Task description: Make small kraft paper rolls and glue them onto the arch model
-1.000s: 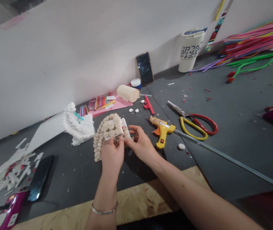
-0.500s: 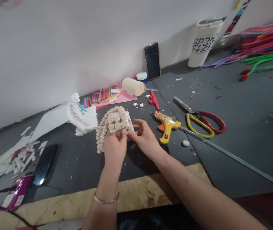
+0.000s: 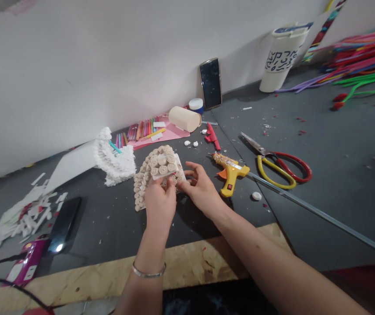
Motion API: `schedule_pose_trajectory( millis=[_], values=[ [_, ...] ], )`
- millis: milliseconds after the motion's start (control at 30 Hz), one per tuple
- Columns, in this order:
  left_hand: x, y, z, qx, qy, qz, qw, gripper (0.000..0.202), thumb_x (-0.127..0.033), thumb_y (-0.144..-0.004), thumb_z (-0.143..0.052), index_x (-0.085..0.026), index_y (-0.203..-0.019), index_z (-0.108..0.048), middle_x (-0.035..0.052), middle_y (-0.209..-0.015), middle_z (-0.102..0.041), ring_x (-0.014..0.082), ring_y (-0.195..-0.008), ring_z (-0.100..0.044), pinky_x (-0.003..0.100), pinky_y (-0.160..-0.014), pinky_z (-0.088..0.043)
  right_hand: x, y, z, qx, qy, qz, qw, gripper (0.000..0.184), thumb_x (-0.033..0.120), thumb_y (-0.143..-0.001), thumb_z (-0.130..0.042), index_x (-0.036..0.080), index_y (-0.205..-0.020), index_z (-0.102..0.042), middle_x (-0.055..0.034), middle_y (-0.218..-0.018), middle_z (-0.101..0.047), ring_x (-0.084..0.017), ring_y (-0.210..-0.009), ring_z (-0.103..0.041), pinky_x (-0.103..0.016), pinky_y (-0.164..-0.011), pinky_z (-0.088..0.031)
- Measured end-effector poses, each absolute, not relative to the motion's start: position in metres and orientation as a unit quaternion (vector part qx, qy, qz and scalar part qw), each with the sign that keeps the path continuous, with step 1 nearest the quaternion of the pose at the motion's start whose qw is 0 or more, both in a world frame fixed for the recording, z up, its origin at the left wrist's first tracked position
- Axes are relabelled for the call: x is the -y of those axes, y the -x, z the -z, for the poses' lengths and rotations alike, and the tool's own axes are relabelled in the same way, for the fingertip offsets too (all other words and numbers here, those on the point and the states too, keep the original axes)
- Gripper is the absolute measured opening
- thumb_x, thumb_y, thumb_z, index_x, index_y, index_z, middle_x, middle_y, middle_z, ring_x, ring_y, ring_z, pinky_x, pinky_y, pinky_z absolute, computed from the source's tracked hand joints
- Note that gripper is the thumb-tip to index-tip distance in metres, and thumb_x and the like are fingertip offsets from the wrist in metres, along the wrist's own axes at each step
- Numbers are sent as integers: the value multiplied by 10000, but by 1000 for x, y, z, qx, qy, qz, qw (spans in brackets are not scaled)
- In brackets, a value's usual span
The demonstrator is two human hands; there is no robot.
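Note:
A craft piece covered in beige rolled-paper rosettes (image 3: 163,164) is between my hands, low over the dark table. My left hand (image 3: 159,201) is closed on its near side, thumb beside the rosettes and some fingers hidden behind it. My right hand (image 3: 199,188) pinches its right edge, where white backing shows between the rosettes. A yellow hot glue gun (image 3: 231,173) lies just right of my right hand. Behind it is a red plastic clip-like piece (image 3: 212,136).
Scissors (image 3: 273,162) and a long clear glue stick (image 3: 322,214) lie to the right. A white rosette-covered piece (image 3: 117,162), paper strips (image 3: 34,214) and a phone (image 3: 64,225) are left. Behind stand a cream roll (image 3: 184,119), an upright phone (image 3: 210,83) and a white cup (image 3: 281,61).
The view has shifted slightly, moving everything a little to the right in the picture. Both hands keep their hold on the rosette piece, which has hardly moved.

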State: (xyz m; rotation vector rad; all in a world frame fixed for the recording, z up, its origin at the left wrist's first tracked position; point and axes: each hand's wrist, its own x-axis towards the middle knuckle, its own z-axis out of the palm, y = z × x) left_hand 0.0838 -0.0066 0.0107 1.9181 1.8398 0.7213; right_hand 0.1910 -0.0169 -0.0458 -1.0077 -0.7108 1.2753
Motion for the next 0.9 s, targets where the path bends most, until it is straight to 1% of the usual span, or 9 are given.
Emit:
schedule_pose_trajectory(
  millis=[133,333,400,500,567,633,733,900],
  values=[
    [9,-84,-13,-656,-670,-272,218,317,-314,-887,-505,-127,-1035,-713,-24,-419,-539,180,-409,-585,286,-516,-444,17,-191,46,307,435,-559,635,598,235,-692,-684,232,-1220,-403,-6,-1024,-594,-112,-694,-596,-300,-664,-534],
    [6,-82,-8,-653,-678,-267,207,330,-323,-881,-512,-139,-1071,-710,-33,-401,-504,173,-390,-538,280,-489,-411,18,-191,45,307,445,-560,628,627,242,-682,-691,221,-1240,-406,-1,-1010,-589,-106,-678,-579,-292,-648,-527],
    [4,-81,-4,-647,-683,-276,200,327,-323,-872,-524,-142,-1071,-710,-22,-443,-532,173,-419,-549,281,-502,-416,18,-191,45,309,449,-556,627,624,243,-680,-690,224,-1237,-410,3,-1008,-589,-104,-675,-581,-292,-649,-531],
    [2,-80,0,-630,-692,-295,191,300,-303,-856,-544,-145,-1041,-719,13,-545,-611,183,-522,-607,287,-564,-451,18,-191,45,312,450,-554,627,619,252,-681,-688,227,-1234,-410,1,-1018,-584,-108,-681,-591,-299,-654,-536],
    [2,-80,1,-629,-693,-297,188,292,-293,-850,-551,-144,-1033,-722,23,-570,-632,190,-555,-625,295,-590,-465,18,-191,45,312,449,-554,627,624,256,-681,-689,225,-1237,-408,-4,-1026,-581,-111,-686,-592,-301,-653,-536],
    [3,-80,-1,-637,-686,-290,199,303,-300,-857,-550,-140,-1051,-718,2,-506,-598,187,-504,-608,295,-570,-460,18,-191,45,310,447,-554,629,628,256,-680,-689,219,-1239,-405,-10,-1031,-581,-112,-691,-589,-306,-657,-536],
    [5,-81,-6,-644,-669,-285,239,325,-307,-877,-530,-137,-1094,-702,-42,-411,-525,164,-397,-556,275,-503,-433,17,-191,46,310,445,-554,632,627,250,-685,-688,218,-1241,-401,-15,-1036,-590,-112,-694,-588,-316,-679,-541],
    [4,-81,-13,-648,-669,-267,248,345,-316,-886,-517,-132,-1116,-698,-49,-387,-517,159,-394,-563,262,-490,-431,17,-192,46,316,455,-547,628,621,234,-693,-691,224,-1244,-407,-11,-1029,-598,-109,-702,-592,-306,-691,-543]
  ],
)
